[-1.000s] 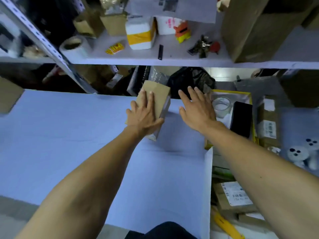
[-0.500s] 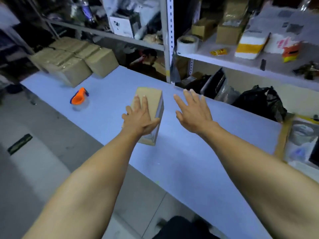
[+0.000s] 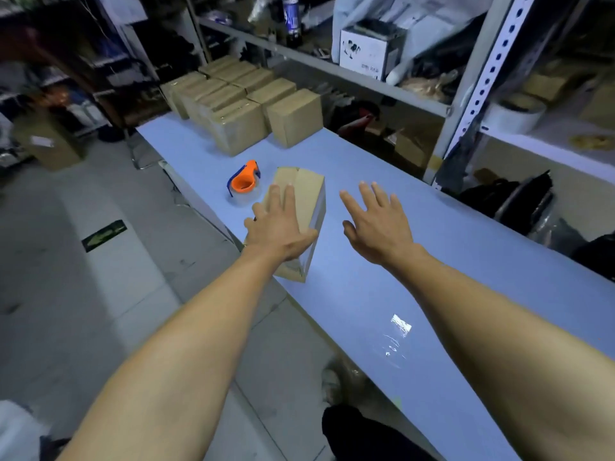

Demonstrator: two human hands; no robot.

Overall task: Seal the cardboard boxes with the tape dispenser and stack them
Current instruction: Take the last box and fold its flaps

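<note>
Left grip (image 3: pixel 281 224) flat, fingers straight, pressing small brown cardboard box (image 3: pixel 307 194); right grip (image 3: pixel 376 221) spread open, holding nothing, above pale blue desk (image 3: pixel 466 277).

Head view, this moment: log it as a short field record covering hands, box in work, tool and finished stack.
left hand: flat on top of the cardboard box, fingers straight
right hand: open, beside the box, holding nothing
tape dispenser: orange, on the blue table, left of the box
sealed boxes: grouped at the table's far end
</note>
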